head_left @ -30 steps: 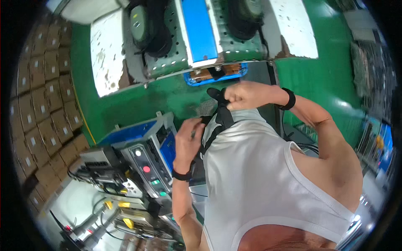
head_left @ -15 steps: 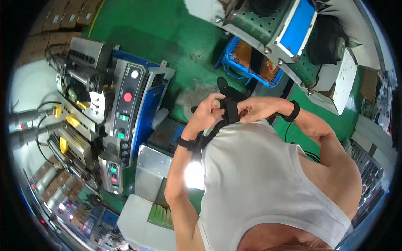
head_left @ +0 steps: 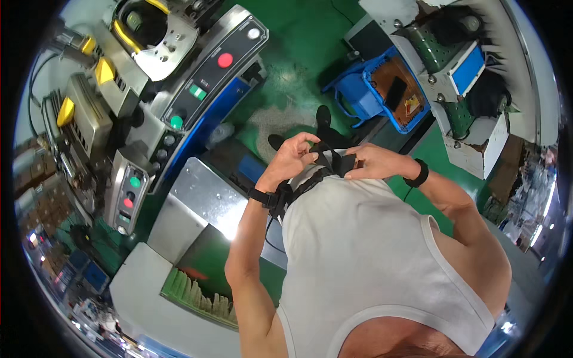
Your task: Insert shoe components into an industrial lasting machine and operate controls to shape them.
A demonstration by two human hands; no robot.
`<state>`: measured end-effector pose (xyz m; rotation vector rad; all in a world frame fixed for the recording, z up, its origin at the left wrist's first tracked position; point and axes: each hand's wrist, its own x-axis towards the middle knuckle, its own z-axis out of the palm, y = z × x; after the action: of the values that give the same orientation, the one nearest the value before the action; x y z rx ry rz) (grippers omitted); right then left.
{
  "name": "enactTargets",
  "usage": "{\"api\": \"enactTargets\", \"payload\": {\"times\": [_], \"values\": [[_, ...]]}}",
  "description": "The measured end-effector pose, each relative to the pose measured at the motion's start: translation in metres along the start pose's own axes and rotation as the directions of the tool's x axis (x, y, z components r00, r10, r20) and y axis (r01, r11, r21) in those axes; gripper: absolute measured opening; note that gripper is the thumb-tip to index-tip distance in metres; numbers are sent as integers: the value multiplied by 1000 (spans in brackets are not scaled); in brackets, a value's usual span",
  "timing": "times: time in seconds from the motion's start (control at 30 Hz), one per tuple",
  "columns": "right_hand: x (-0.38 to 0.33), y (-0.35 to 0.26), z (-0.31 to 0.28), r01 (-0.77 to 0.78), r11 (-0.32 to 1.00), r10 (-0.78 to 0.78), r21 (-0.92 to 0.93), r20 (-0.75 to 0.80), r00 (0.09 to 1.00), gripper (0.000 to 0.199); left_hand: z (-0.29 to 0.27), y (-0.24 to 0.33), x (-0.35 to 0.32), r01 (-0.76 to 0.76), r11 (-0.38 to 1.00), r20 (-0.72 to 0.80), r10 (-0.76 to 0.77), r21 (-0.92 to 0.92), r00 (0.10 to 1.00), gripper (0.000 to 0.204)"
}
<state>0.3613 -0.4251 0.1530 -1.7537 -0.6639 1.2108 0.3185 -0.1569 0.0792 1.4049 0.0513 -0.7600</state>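
We've got both hands up at our chest — left hand (head_left: 290, 160) and right hand (head_left: 373, 162) each pinching the black strap buckle (head_left: 334, 161) between them. Grey control panel (head_left: 197, 89) sits left, blue crate (head_left: 391, 89) beyond.

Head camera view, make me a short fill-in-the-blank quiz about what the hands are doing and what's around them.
1. Both hands, left hand and right hand, grip a ____ strap at the chest.
2. The crate on the floor is ____.
3. The floor is painted ____.
4. The person wears a ____ sleeveless top.

Missing words: black; blue; green; white
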Motion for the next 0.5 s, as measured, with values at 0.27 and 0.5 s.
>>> {"api": "enactTargets", "payload": {"times": [0.27, 0.5], "values": [[23, -19, 18, -104, 991, 103, -80, -28, 994, 23, -7, -22, -31, 3, 995, -60, -9, -103, 998, 20], [78, -4, 3, -482, 835, 472, 267, 105, 875, 24, -19, -22, -30, -94, 960, -159, 53, -264, 986, 10]]}}
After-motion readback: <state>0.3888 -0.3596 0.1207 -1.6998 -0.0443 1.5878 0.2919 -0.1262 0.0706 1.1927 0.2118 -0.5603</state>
